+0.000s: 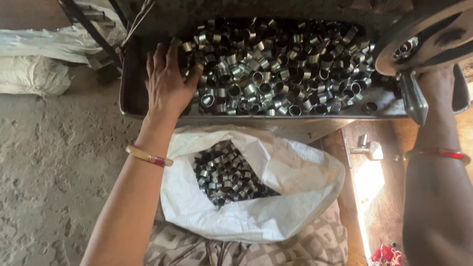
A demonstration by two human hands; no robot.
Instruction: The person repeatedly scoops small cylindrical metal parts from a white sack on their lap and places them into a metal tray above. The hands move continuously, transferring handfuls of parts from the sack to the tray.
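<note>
Clearly a good share of the work is done and more is left: the white sack (276,197) at the near middle already holds a pile of short metal rings (226,172) in its open mouth, while the dark metal tray (129,93) beyond it is heaped with many more of the same rings (281,64), so I judge the moving of rings between tray and sack to be somewhere about midway. The left hand (167,81) lies palm down at the left edge of the heap in the tray, fingers spread and curled over the rings, touching them but not visibly closed around any; the forearm reaches straight out from the near side and wears a gold bangle (148,156). The right hand (436,83) is raised at the far right behind a grey machine part (414,98), and whether it grips anything I cannot tell.
</note>
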